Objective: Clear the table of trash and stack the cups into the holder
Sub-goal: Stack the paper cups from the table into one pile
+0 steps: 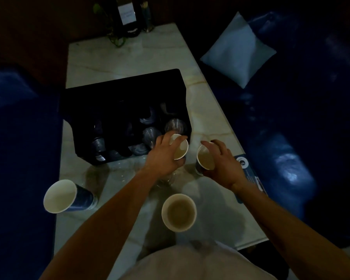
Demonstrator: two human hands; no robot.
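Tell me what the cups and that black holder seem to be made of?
The cup in the left hand looks like paper: matte off-white inside, thin rolled rim, dark printed outside. The clear cups in the holder look like glossy thin plastic, see-through with glints. The black holder seems matte plastic, though dim light leaves that open.

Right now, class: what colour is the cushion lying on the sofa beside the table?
Pale grey-white: the cushion shows only in the head view, against the dark blue sofa.
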